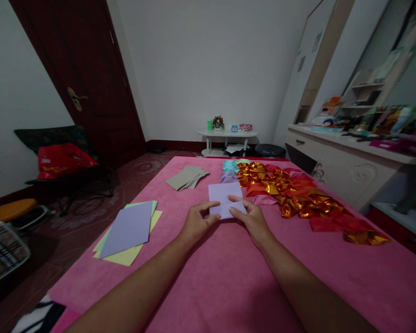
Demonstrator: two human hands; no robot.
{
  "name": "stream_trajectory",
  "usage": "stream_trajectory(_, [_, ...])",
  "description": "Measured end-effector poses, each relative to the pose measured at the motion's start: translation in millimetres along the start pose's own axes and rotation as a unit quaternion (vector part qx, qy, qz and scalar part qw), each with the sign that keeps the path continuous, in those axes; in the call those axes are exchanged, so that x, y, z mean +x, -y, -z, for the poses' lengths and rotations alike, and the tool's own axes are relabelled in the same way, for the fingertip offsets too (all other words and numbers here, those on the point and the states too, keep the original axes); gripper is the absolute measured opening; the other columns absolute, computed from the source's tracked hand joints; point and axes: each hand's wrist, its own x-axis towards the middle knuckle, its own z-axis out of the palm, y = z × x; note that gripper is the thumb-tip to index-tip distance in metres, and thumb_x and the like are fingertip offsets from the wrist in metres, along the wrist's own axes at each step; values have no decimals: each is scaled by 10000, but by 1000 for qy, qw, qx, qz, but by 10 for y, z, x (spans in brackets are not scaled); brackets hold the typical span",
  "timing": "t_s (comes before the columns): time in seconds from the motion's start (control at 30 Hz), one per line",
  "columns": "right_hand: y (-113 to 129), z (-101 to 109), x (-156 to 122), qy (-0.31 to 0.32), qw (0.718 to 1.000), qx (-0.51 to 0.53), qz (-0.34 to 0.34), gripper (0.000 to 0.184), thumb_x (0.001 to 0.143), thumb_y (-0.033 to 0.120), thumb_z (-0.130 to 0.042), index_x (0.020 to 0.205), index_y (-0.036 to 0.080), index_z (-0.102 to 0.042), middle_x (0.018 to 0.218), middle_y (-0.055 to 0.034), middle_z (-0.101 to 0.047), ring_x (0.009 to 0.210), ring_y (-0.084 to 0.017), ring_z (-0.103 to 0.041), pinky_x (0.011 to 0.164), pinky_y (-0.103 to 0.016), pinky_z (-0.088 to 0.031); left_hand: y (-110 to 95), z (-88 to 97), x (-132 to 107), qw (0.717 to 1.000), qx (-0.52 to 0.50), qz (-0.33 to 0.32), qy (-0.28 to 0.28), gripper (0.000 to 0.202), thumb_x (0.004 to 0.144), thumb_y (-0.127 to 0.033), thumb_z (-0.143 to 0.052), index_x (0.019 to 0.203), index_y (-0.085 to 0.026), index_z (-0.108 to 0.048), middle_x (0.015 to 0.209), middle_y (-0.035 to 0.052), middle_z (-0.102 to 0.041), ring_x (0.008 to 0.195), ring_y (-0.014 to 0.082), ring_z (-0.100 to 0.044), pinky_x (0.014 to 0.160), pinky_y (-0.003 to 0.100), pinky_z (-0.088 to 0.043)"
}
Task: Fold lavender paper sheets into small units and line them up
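Observation:
A small lilac sheet of paper [224, 196] lies flat on the pink table cover [229, 277], in the middle. My left hand [196, 223] pinches its near left corner with curled fingers. My right hand [251, 218] presses on its near right edge, forefinger laid across the paper. Both forearms reach in from the bottom of the view.
A stack of lilac, yellow and green sheets [130, 229] lies at the left. Grey-brown cards [187, 178] sit farther back. Folded gold and red foil pieces [298, 196] run along the right, with small blue and lilac folded pieces [229, 170] behind. A dresser [346, 162] stands right.

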Motion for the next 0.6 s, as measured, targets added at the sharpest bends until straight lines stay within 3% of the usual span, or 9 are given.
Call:
stream_trajectory(0.1, [-12,8,2,13,1000,-2,1,441,626,323,-775,1036,184,-690,840,-14,-661,648,-124,-507,575,-237,-367,8,3,4,1000,-6,-3,-6,493,595,-210,-768,1073,-120,-688,967,104,-695,779,179,-621,692,273,-483])
stream_trajectory(0.23, [-27,39,14,27,999,-32,28,199,716,359,-705,794,177,-702,740,0,-619,608,-116,-467,550,-238,-333,-4,30,7,999,6,7,-50,566,632,-234,-750,1169,-97,-635,779,72,-686,591,121,-557,561,238,-439])
stream_trajectory(0.33, [1,44,9,19,997,-54,57,197,763,345,-660,665,175,-674,823,-13,-620,649,-118,-474,564,-242,-330,6,51,10,998,-2,16,-66,638,649,-240,-739,1248,-94,-572,655,21,-637,505,83,-480,495,212,-380])
stream_trajectory(0.47, [37,31,-3,22,996,-40,70,185,752,318,-668,626,182,-666,897,-24,-616,796,-158,-530,649,-256,-372,55,68,20,997,-22,22,-74,674,627,-234,-757,1258,-101,-563,657,3,-607,534,77,-460,500,202,-357])
stream_trajectory(0.6, [5,40,6,-5,999,-24,36,224,750,379,-664,639,185,-661,773,-2,-577,615,-116,-462,570,-253,-351,69,64,23,996,-29,23,-82,645,608,-231,-773,1218,-111,-601,598,-27,-549,516,64,-417,489,196,-321])
